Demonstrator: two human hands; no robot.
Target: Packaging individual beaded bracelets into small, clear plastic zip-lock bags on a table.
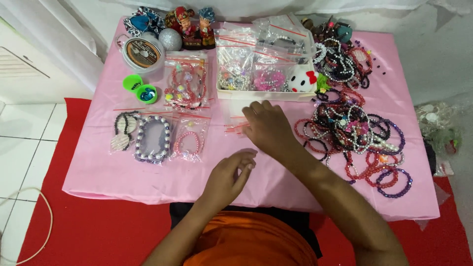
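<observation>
Under the right hand (268, 127), small clear bags (235, 125) mostly hidden

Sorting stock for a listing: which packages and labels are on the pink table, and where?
Bagged bracelets: left, clear flat bags, red seals.
Empty bags: centre, under right hand.
White tray: back centre, bags of beads.
Round tub: back left, clear, brown-black label.

Pink tablecloth (148, 172) under the fingers, red mat (98, 231), green lidded pot (140, 88), black-and-white zebra bow (143, 22), silver glitter ball (170, 38), orange shirt (251, 241).
</observation>
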